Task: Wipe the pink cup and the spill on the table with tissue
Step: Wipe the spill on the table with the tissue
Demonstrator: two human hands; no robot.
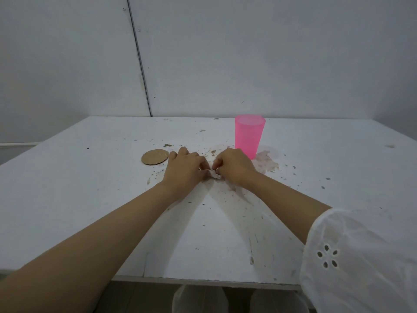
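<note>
Nearest the camera, a white eyelet sleeve covers the right upper arm, while both bare forearms reach forward over the white table and converge at its middle. There the left hand and the right hand meet, fingers curled inward, each pinching an end of a small crumpled tissue that sits between them, low over the tabletop; whether it touches the surface cannot be told. Both hands are closed on that wad, seemingly bunching or folding it. The tabletop around and before the hands is flecked with brownish specks and smears. Just beyond and to the right of the right hand lies the spill, a pale brownish patch spreading from the foot of the pink cup. The cup stands upright, its long axis vertical, directly behind the right hand's knuckles and very near them, its base at the spill's edge. The right hand is clearly the nearer one to both cup and spill, so a wipe likely runs forward and rightward from it. Off to the left, beside the left hand, lies a round cardboard disc, flat on the table.
</note>
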